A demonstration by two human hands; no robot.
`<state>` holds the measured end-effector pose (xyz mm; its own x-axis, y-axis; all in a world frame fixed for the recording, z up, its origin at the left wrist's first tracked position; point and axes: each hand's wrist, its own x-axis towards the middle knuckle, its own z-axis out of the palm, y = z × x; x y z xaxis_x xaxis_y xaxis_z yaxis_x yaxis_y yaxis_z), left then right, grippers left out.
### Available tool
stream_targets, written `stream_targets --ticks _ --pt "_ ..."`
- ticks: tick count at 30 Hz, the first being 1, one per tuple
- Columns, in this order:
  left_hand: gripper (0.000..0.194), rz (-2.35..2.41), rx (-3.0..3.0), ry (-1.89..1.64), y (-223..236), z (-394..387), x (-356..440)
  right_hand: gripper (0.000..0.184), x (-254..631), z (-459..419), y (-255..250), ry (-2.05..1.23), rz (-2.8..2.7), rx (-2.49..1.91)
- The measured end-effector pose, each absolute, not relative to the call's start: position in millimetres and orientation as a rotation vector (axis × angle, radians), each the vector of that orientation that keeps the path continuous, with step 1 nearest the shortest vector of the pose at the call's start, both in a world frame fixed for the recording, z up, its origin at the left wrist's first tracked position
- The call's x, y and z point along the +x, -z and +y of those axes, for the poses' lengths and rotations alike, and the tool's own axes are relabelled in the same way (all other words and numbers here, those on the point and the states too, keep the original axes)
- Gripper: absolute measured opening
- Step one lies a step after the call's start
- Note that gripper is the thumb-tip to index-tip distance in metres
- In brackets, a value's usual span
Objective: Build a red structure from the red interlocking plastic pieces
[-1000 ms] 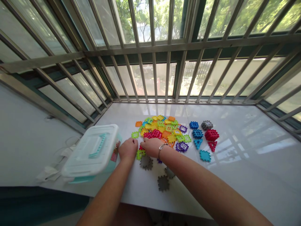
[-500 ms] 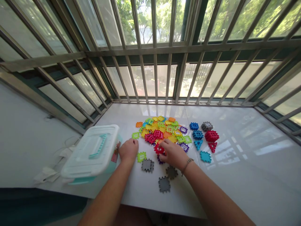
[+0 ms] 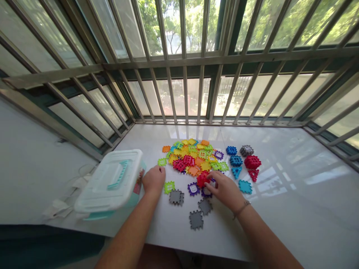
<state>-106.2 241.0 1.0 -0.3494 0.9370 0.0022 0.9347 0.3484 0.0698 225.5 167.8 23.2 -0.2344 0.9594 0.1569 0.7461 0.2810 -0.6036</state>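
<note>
My right hand [image 3: 223, 188] pinches a red notched building tile [image 3: 203, 179] at the near edge of a mixed pile of plastic tiles [image 3: 193, 149]. Purple tiles with white window grids lie beneath and beside it, one of them a purple window tile [image 3: 193, 189] just left of the fingers. My left hand [image 3: 153, 179] rests as a fist on the table, between the storage box and the pile, with nothing visible in it. Close to that fist are a lime green window tile [image 3: 169, 187] and a grey square tile [image 3: 176, 197].
A lidded storage box [image 3: 109, 179] with a turquoise handle stands at the left. Sorted blue tiles [image 3: 236, 160], red tiles [image 3: 252, 161] and a turquoise tile [image 3: 245, 186] lie on the right. Loose grey tiles [image 3: 196, 219] are near the front. Window bars [image 3: 185, 93] border the table's back.
My right hand has moved right with the red tile, uncovering an orange tile and a purple window tile. The left fist stays in place.
</note>
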Motion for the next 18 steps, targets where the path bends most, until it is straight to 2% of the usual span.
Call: stream_targets --ticks 7,14,16,18 --pt "0.054 2.535 1.771 -0.097 3 243 -109 0.042 244 141 -29 -0.811 -1.687 -1.661" --pt "0.055 2.532 1.761 -0.064 0 243 -107 0.056 274 84 -12 -0.572 -1.803 -1.783" --pt "0.056 2.528 1.764 -0.053 -3 242 -106 0.060 284 68 -3 -0.402 -1.825 -1.883" --pt "0.057 2.525 1.773 -0.047 -5 241 -104 0.057 289 52 4 -0.213 -1.851 -1.977"
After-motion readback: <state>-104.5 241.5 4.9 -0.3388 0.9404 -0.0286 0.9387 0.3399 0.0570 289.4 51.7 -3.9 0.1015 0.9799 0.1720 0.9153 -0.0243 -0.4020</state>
